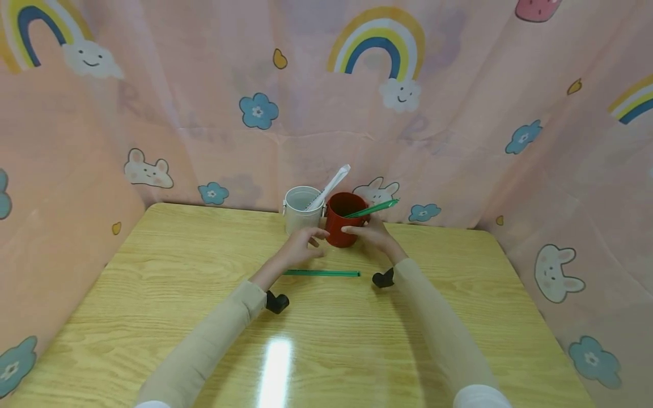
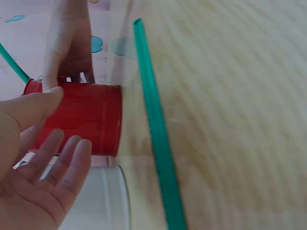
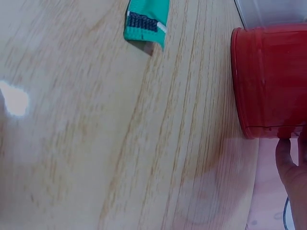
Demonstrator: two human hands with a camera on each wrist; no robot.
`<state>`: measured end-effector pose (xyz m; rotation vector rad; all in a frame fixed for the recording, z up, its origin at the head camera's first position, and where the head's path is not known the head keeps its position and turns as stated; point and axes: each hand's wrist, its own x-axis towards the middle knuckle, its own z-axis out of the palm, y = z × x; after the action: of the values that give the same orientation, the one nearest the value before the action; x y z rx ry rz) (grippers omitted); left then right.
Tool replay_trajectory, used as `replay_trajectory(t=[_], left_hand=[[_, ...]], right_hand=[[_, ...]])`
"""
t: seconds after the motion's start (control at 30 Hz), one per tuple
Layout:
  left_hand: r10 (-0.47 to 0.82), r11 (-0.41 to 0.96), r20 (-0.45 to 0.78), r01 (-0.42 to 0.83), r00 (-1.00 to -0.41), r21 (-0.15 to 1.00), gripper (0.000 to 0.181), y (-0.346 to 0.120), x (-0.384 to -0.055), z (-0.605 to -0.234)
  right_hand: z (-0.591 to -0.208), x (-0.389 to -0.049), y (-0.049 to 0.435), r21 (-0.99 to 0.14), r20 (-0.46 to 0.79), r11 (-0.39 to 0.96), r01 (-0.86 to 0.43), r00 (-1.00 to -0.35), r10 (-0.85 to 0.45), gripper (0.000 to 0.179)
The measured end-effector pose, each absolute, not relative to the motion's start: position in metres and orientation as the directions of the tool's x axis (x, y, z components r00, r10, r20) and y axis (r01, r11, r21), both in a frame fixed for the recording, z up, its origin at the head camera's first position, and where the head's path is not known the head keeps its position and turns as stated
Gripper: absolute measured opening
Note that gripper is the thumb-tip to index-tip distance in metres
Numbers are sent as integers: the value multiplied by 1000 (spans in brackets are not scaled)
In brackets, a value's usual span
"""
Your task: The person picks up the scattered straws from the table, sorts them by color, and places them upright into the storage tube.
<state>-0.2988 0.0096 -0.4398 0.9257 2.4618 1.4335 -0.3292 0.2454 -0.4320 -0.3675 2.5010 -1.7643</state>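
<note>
A small red pail [image 1: 339, 233] stands upright near the table's back edge, with a slim green packet [image 1: 376, 208] leaning out over its right rim. My right hand [image 1: 377, 233] grips the pail's right side, thumb toward the front. My left hand [image 1: 300, 247] is at the pail's left front, fingers spread and loosely bent with nothing in them; in the left wrist view its thumb [image 2: 41, 105] overlaps the red pail. Left of the red one stands a white pail [image 1: 297, 220] holding a slim white packet [image 1: 334, 184]. Another long green packet [image 1: 326, 273] lies flat in front.
Behind the pails hangs a pink patterned curtain [image 1: 316, 147], close to the back edge of the wooden table [image 1: 326, 362]. Black wrist mounts [image 1: 277, 302] stick out below both sleeves. A bright glare lies on the front of the table.
</note>
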Motion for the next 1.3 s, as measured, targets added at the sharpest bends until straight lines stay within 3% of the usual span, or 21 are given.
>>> replay_trajectory(t=[0.27,0.5,0.87,1.3], left_hand=[[589,440,84,406,-804,801,52,-1,-291,-452],[566,601,-8,406,-824,689,51,-4,-288,-456],[536,717,-127,371,-835,590,37,-9,-281,-456],[542,752,-127,411,-831,516,19,-6,-280,-456]], right_hand=[[-431,-328,245,-937,83,315,-151,-972,-220,77],[-441,-335,248,-935,89,321,-154,-974,-210,77],[-460,-347,252,-925,128,330,-189,-972,-197,77],[-459,-345,252,-924,104,345,-164,-977,-185,75]])
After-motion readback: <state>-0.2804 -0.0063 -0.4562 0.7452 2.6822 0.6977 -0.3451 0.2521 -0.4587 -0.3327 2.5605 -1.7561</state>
